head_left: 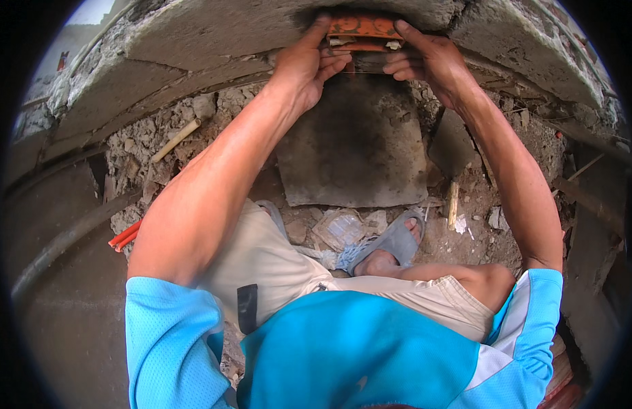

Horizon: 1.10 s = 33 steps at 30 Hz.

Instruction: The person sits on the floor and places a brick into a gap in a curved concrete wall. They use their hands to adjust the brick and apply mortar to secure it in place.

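An orange, box-like metal piece (364, 31) with worn paint and an open slot is at the top middle, against the concrete surface. My left hand (306, 65) grips its left end, thumb on top and fingers bent underneath. At the right end my right hand (432, 60) holds it the same way, thumb on the upper edge. Bits of pale material show in the slot near both ends. Directly below the piece lies a flat grey slab (353, 143), its middle darkened. Whatever is behind the piece is hidden.
A concrete ledge (193, 41) arches across the far side. Right of the slab rests a flat grey blade (452, 144) near a short wooden stick (454, 204). Another stick (176, 140) lies among rubble on the left, with red rods (125, 235) nearer. My sandalled foot (391, 245) is before the slab.
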### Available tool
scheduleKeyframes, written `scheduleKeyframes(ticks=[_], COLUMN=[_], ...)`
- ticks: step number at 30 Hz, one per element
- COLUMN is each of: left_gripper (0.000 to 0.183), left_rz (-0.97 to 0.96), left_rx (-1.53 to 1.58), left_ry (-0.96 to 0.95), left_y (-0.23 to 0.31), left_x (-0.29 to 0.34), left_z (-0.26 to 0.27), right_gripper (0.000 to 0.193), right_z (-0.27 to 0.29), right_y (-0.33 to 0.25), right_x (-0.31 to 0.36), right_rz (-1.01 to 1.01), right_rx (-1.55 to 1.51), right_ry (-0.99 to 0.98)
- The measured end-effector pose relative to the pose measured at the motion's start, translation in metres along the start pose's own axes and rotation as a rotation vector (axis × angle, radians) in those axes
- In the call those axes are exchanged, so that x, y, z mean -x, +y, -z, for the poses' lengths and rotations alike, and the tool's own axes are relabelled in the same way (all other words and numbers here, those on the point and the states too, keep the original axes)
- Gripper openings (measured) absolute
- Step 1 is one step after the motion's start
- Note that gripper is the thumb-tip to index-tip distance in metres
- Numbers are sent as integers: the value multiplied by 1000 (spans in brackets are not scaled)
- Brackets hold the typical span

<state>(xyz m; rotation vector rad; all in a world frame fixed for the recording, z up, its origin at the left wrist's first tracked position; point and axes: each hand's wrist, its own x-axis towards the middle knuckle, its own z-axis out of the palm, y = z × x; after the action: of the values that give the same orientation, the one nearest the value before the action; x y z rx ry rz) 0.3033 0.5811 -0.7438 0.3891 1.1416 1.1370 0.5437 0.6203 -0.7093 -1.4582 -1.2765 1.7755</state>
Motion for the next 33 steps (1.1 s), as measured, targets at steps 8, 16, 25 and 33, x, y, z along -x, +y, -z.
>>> scheduleKeyframes(ticks=[8, 16, 25, 33], left_gripper=[48, 47, 66, 69], left_rz=[13, 5, -21, 15], left_rx=[10, -28, -219, -218], left_ry=[61, 63, -108, -158], left_y=[1, 4, 9, 18], left_x=[3, 1, 10, 18], left_z=[-7, -7, 3, 10], right_gripper=[79, 82, 92, 88], right_z=[1, 7, 17, 19], right_y=[4, -5, -4, 4], right_x=[-3, -5, -2, 9], right_rz=[-1, -29, -35, -39], right_rx=[-41, -16, 196, 154], right_ry=[-28, -70, -35, -69])
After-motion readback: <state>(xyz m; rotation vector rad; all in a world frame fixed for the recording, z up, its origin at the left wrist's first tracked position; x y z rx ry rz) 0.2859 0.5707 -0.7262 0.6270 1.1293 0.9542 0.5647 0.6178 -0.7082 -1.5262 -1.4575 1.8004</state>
